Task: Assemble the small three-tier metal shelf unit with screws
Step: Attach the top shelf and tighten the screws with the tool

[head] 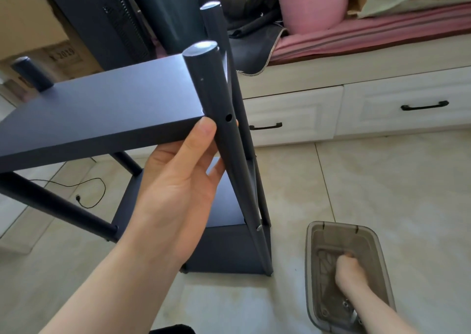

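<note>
**Left hand steadies shelf post, right hand down in parts bin**

The dark metal shelf unit (107, 109) stands on the tiled floor (382, 193), left of centre, its top shelf near the camera. The near right post (216, 99) shows an open screw hole (228, 117) at the shelf's corner. The left hand (178, 180) grips this post just below the shelf, thumb pressed beside the hole. To the near right, the right hand (348, 270) reaches into a translucent plastic bin (312, 257), fingers curled; whether they hold anything I cannot tell. White drawers (382, 104) stand beyond.
</note>
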`<control>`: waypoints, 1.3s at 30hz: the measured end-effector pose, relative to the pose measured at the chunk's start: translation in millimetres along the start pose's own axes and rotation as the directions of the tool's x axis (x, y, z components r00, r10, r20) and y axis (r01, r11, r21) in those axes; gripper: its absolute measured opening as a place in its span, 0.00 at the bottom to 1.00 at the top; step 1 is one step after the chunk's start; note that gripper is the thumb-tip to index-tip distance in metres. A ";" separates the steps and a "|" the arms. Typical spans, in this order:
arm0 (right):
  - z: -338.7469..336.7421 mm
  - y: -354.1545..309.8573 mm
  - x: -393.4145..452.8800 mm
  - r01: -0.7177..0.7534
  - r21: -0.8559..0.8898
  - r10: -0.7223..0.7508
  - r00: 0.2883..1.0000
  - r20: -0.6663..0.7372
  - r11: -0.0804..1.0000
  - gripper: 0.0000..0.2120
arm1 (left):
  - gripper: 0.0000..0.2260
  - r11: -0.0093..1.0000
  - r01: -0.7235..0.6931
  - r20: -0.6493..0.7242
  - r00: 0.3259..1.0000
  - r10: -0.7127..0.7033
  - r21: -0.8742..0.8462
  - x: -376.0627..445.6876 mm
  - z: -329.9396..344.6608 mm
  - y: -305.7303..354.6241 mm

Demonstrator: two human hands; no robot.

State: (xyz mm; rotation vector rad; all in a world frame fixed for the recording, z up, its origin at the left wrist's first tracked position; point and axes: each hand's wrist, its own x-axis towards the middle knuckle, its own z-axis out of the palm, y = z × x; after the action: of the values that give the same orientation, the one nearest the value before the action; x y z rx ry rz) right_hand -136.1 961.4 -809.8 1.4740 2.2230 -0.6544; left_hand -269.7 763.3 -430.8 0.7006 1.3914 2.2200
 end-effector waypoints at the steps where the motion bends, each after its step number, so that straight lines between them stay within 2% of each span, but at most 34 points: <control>1: -1.2 0.2 -0.6 0.004 -0.019 -0.004 1.000 0.007 1.000 0.16 | 0.08 1.000 -0.001 -0.001 1.000 0.001 0.000 0.3 -0.4 -0.6; 8: -9.4 -4.8 -5.7 0.073 -0.255 -0.052 0.995 0.089 0.964 0.20 | 0.08 1.000 -0.008 0.011 1.000 0.008 0.002 1.0 -1.8 -1.6; 13: -41.8 -16.8 -10.6 0.187 -0.323 -0.126 0.972 0.199 0.928 0.22 | 0.06 1.000 0.005 0.011 1.000 -0.005 -0.017 3.0 -1.7 -0.2; 15: -70.0 -32.3 -18.5 0.240 -0.328 -0.158 0.953 0.258 0.914 0.18 | 0.05 1.000 0.012 -0.008 1.000 -0.012 -0.022 2.5 -0.9 1.5; 18: -119.4 -58.9 -40.3 0.355 -0.386 -0.253 0.923 0.290 0.851 0.03 | 0.05 1.000 0.014 -0.024 1.000 -0.014 -0.016 1.4 0.6 4.6; 19: -136.2 -66.5 -49.4 0.392 -0.395 -0.300 0.914 0.274 0.831 0.07 | 0.05 1.000 0.021 -0.034 0.999 -0.021 -0.011 0.6 1.0 5.7; 22: -184.3 -85.5 -85.4 0.503 -0.277 -0.460 0.863 0.206 0.819 0.02 | 0.06 0.999 0.041 -0.054 0.998 -0.042 -0.008 -0.5 1.4 8.7; 25: -222.5 -99.7 -132.5 0.600 0.030 -0.597 0.787 0.158 0.799 0.05 | 0.06 0.998 0.056 -0.041 0.998 -0.056 -0.022 -0.4 0.0 11.3; 28: -249.0 -102.4 -182.3 0.675 0.287 -0.712 0.701 0.038 0.679 0.06 | 0.10 0.998 0.068 -0.019 0.998 -0.068 -0.005 -2.1 -3.2 13.0; 31: -267.3 -93.1 -225.9 0.750 0.463 -0.777 0.602 -0.183 0.473 0.04 | 0.11 0.997 0.079 -0.025 0.997 -0.079 0.007 -3.9 -3.3 12.5; 33: -276.6 -87.8 -249.7 0.813 0.504 -0.761 0.517 -0.392 0.292 0.04 | 0.09 0.996 0.083 -0.025 0.996 -0.083 0.023 -3.2 -2.7 11.4; 35: -284.8 -87.7 -267.7 0.825 0.549 -0.705 0.466 -0.534 0.129 0.05 | 0.08 0.996 0.087 -0.021 0.996 -0.086 0.034 -2.2 -3.6 10.1; 37: -291.0 -92.9 -278.5 0.818 0.575 -0.654 0.446 -0.611 0.021 0.06 | 0.08 0.995 0.085 -0.018 0.996 -0.084 0.044 -1.7 -5.1 9.2; 39: -293.6 -100.0 -284.4 0.815 0.578 -0.626 0.434 -0.648 -0.033 0.06 | 0.09 0.996 0.078 -0.014 0.997 -0.078 0.052 -1.7 -6.2 8.4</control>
State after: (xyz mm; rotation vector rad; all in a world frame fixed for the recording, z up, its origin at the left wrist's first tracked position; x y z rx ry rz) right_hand -143.1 885.8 -395.9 0.2666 2.9120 -2.4252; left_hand -272.9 754.6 -425.8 0.6410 1.4621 2.1379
